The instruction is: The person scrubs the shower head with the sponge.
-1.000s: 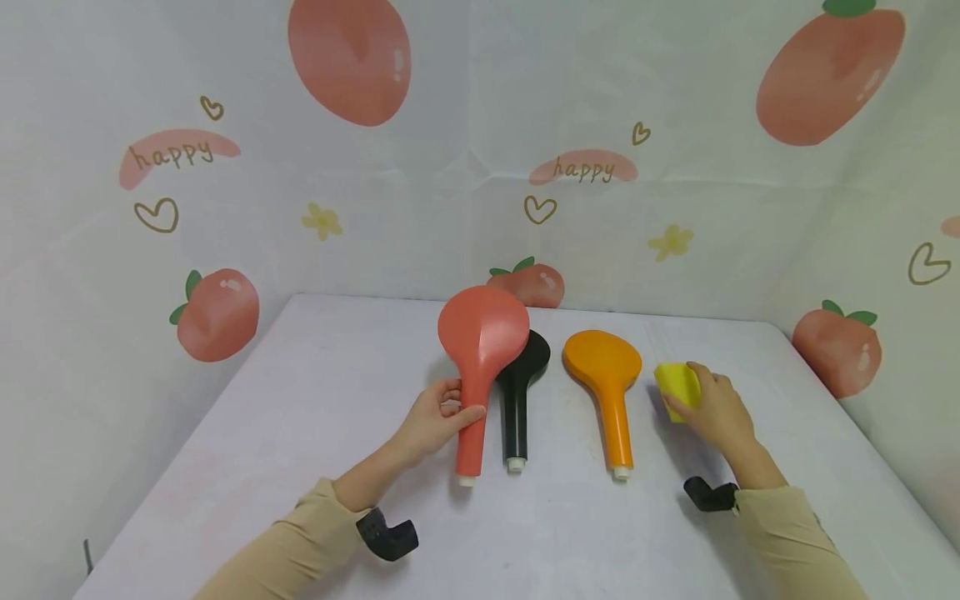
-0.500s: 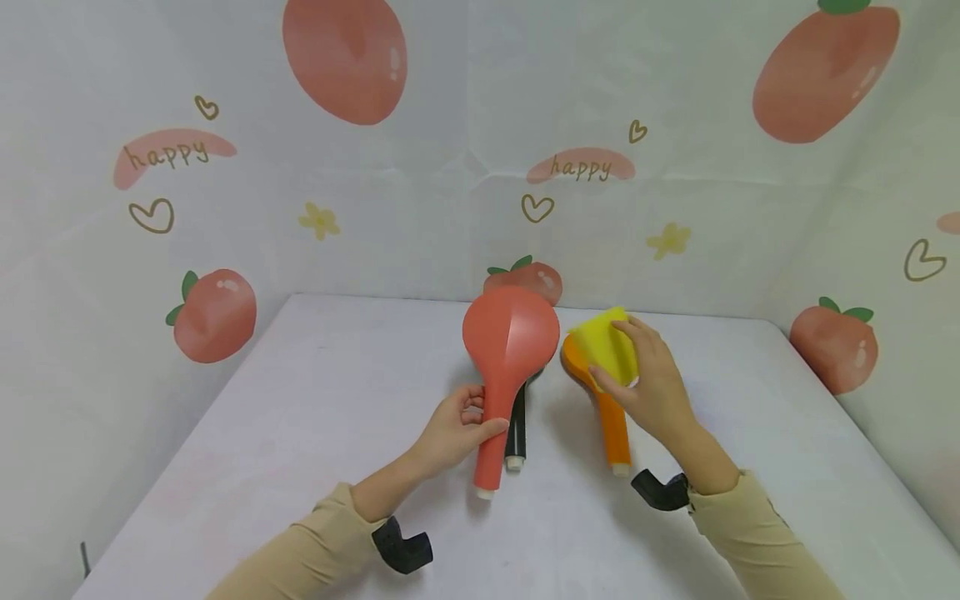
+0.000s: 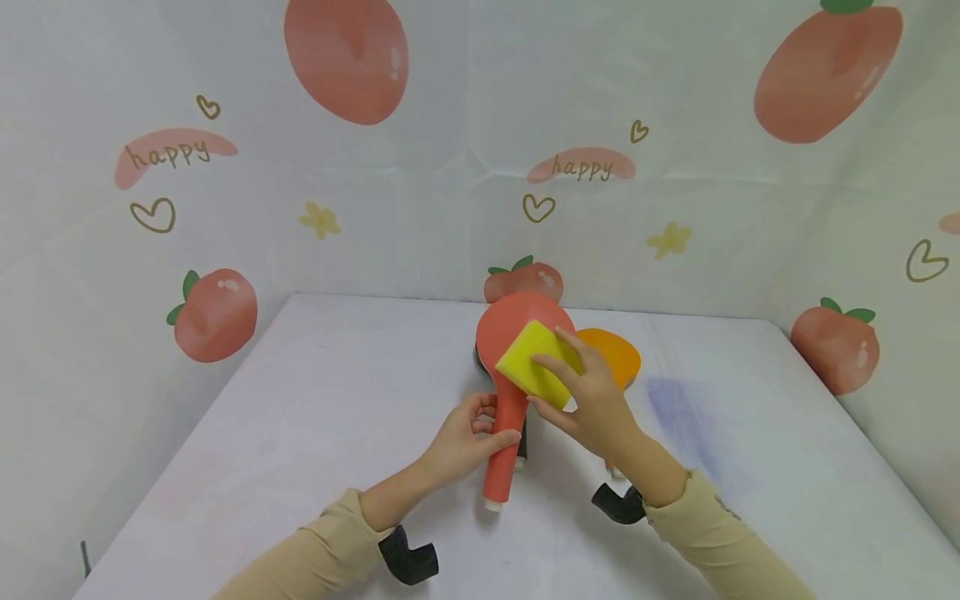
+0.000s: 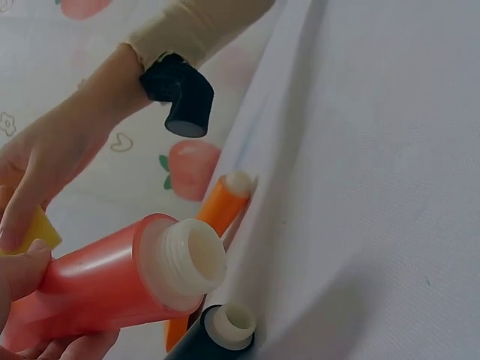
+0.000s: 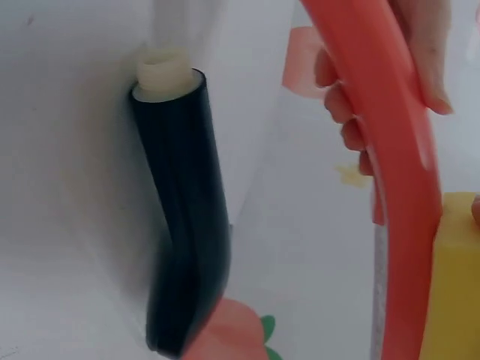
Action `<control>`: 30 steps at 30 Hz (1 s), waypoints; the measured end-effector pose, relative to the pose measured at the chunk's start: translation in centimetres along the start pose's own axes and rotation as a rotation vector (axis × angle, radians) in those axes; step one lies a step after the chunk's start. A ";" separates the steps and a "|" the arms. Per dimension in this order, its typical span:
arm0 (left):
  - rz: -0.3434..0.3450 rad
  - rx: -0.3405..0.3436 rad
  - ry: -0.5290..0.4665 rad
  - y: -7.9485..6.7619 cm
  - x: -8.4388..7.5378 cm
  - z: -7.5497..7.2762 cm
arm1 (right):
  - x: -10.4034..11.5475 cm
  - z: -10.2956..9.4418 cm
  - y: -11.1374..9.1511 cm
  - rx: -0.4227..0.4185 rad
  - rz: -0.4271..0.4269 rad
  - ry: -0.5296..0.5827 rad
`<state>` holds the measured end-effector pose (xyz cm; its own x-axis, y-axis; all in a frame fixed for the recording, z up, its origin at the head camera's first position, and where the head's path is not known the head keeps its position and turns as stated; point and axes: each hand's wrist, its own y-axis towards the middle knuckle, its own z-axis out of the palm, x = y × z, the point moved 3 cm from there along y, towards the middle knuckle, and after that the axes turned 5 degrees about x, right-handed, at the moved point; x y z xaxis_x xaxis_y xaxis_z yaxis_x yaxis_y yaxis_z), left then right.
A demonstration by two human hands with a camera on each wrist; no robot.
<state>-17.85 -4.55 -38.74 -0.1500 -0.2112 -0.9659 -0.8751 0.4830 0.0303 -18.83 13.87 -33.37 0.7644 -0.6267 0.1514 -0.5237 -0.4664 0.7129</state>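
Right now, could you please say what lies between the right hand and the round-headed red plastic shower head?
In the head view, a yellow rectangular sponge: the right hand holds it over the red shower head.

The left forearm (image 3: 392,498) is being held slanted forward and inward, the left hand (image 3: 459,442) curled in a grip, thumb (image 3: 502,442) opposite fingers (image 3: 486,408). The right forearm (image 3: 660,473) is being angled inward, and the right hand (image 3: 597,404) is being held with thumb and fingers in a wider grip.
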 end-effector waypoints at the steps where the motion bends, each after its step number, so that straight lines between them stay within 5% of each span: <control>1: 0.000 -0.001 0.003 0.0 -0.1 0.0 | 0.0 0.1 0.0 0.003 -0.001 -0.009; 10: 0.017 -0.008 -0.019 -0.1 0.2 -0.1 | -0.4 0.3 -0.6 0.055 0.009 -0.083; 19: -0.002 -0.031 -0.035 -0.3 0.4 -0.1 | -2.4 -0.4 -0.6 -0.079 0.253 -0.063; 26: 0.001 -0.025 -0.036 -0.4 0.4 0.0 | -1.2 0.7 -1.2 0.023 0.082 -0.036; 30: -0.003 -0.031 -0.034 -0.4 0.4 -0.1 | -1.4 0.6 -1.3 0.038 0.063 -0.015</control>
<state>-17.63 -4.90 -39.11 -0.1322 -0.1838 -0.9740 -0.8893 0.4560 0.0347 -19.42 14.97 -34.88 0.7241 -0.6645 0.1847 -0.5847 -0.4494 0.6754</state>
